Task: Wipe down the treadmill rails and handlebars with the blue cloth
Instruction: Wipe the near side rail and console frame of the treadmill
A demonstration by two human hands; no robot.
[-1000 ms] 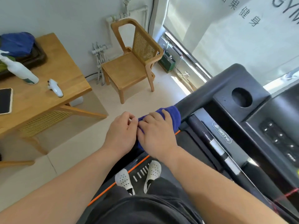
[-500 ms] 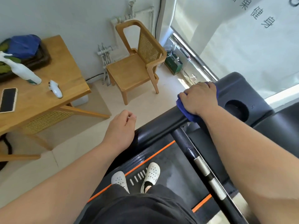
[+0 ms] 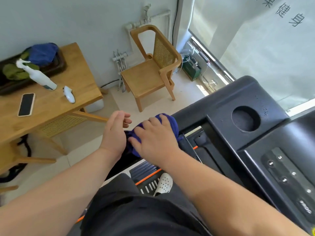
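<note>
The blue cloth (image 3: 172, 123) is bunched round the treadmill's black left handrail (image 3: 192, 114), just short of the console corner. My right hand (image 3: 155, 142) lies over the cloth with fingers spread and curled round it and the rail. Beside it, at the rail's near end, my left hand (image 3: 114, 133) is slightly raised with loosely curled fingers and holds nothing. Most of the rail under both hands is hidden.
The console (image 3: 255, 142) with a round cup holder (image 3: 245, 118) and buttons fills the right. A wooden table (image 3: 51, 108) on the left carries a spray bottle (image 3: 39, 77), a phone (image 3: 26, 104) and a tray with another blue cloth (image 3: 42, 53). A wooden chair (image 3: 150, 72) stands beyond.
My right hand slid the cloth up the handrail to the console corner, then back down to beside my left hand. My left hand's fingers have lifted off the rail.
</note>
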